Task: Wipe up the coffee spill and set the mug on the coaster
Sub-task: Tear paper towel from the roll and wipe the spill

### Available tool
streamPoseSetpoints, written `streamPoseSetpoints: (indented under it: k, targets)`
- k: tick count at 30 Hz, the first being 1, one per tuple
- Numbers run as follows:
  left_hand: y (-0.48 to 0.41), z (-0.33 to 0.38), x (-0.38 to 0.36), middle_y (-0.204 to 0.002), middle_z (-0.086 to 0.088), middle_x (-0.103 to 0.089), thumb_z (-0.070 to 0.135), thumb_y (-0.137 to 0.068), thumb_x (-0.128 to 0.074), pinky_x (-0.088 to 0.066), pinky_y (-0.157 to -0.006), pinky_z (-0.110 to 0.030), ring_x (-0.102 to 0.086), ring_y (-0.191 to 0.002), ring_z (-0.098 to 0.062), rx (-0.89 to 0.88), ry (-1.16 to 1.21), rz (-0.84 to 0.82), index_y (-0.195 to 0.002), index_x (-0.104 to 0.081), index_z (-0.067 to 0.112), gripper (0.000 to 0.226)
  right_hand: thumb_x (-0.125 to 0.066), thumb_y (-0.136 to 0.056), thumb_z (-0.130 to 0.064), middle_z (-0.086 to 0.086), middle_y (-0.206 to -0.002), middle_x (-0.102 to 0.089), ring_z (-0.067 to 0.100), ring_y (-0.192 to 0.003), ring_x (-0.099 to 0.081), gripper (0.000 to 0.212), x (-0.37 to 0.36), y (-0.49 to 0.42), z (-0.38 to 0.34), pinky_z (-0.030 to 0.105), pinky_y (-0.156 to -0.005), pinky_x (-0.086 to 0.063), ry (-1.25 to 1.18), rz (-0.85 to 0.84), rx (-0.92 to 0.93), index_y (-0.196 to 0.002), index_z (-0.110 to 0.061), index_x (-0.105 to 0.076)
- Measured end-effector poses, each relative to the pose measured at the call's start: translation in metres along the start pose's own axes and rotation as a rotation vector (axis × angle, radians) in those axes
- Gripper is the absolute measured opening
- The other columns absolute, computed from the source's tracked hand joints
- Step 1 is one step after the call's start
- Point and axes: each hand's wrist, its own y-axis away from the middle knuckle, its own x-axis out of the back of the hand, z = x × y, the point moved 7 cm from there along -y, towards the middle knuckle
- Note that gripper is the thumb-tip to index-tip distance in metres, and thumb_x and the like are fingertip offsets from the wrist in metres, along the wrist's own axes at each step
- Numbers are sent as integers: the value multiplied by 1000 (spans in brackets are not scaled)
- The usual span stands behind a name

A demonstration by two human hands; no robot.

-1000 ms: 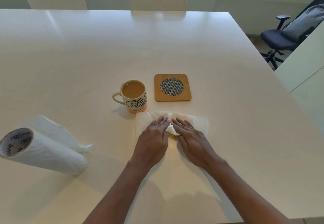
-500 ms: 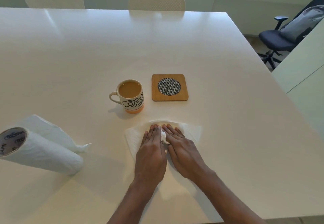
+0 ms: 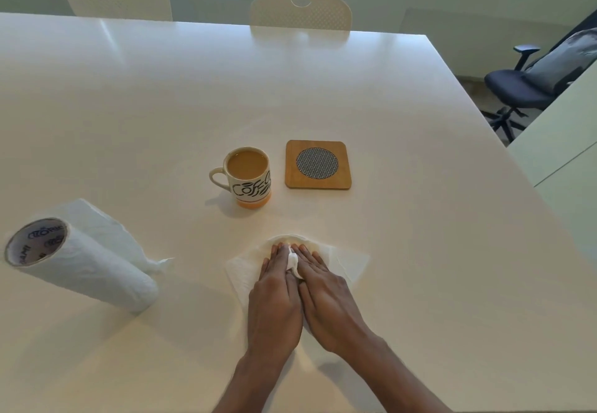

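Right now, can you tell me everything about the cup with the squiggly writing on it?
The white ceramic mug with black lettering and an orange base band stands upright on the white table, nearly full of milky brown coffee. Its looped handle points left. It sits just left of the square wooden coaster with a round mesh centre, apart from it with a gap between, not on it. Nothing touches the mug but the table; both hands are nearer the camera on a paper towel.
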Motion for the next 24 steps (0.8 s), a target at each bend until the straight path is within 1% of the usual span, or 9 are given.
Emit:
streamPoseSetpoints:
  k: [1, 3, 5, 9, 12, 15, 20, 22, 24]
  targets:
    - [2, 0, 0, -163, 4, -51, 12, -112, -38, -30, -128, -27, -43, -152, -6, 22, 58, 9, -161, -44, 24, 51, -41, -111, -9, 2, -174, -30, -1, -159, -15, 56, -1, 2, -2, 19, -132, -8, -19, 5, -8, -166, -11, -33]
    - [7, -1, 2, -153, 9, -60, 12, -112, -38, -37, -119, -15, -54, -138, 5, 74, 182, 27, -159, -47, 29, 50, -39, -113, -8, 0, -176, -28, 4, -163, -17, 55, -8, 5, -5, 25, -134, -10, -75, -3, -46, -167, -13, -31]
    - [12, -2, 3, -144, 19, -64, 13, -113, -38, -39, -113, -9, -56, -129, 15, 128, 328, 45, -156, -52, 33, 49, -37, -115, -8, 0, -175, -34, 11, -163, -26, 53, -12, 9, -9, 36, -135, -18, -339, -21, -146, -167, -18, -33]
    - [23, -2, -6, -150, 13, -63, 15, -115, -35, -37, -126, -34, -55, -141, 0, 260, 727, 47, -149, -59, 32, 46, -35, -113, -8, -12, -173, -35, -4, -157, -30, 59, -17, 17, -14, 37, -134, -24, -483, -1, -202, -168, -31, -29]
    - [25, 1, -21, -145, -2, -69, 23, -113, -35, -38, -124, -39, -60, -140, -14, 371, 1147, -14, -146, -64, 21, 43, -39, -112, -19, -18, -169, -41, -13, -149, -37, 59, -16, 20, -14, 31, -131, -29, -592, 2, -243, -167, -37, -29]
    - [23, 7, -30, -141, -8, -71, 35, -111, -38, -49, -113, -35, -65, -134, -19, 451, 1407, -79, -142, -68, 16, 46, -54, -108, -28, -12, -152, -63, -3, -138, -57, 57, -2, 17, -9, 32, -120, -46, -516, 101, -250, -163, -36, -39]
    - [-5, 23, -33, -149, -16, -64, 36, -113, -32, -43, -120, -38, -59, -141, -25, 456, 1368, -171, -151, -53, 4, 54, -68, -98, -5, -1, -109, -80, 17, -103, -76, 37, 34, 6, 14, 49, -95, -62, -490, 358, -345, -131, -23, -69]
    - [-21, 28, -21, -146, -18, -65, 23, -113, -40, -49, -115, -35, -64, -136, -22, 359, 1227, -144, -148, -54, 1, 44, -66, -98, 3, 9, -104, -81, 32, -100, -78, 29, 51, 0, 29, 54, -92, -63, -565, 432, -402, -118, -14, -75]
    - [-34, 37, 1, -137, -10, -72, 10, -111, -46, -57, -105, -31, -71, -127, -18, 176, 1035, -90, -141, -61, 7, 34, -66, -99, 4, 13, -102, -82, 37, -97, -79, 24, 64, -7, 44, 45, -84, -68, -712, 457, -453, -113, -12, -77]
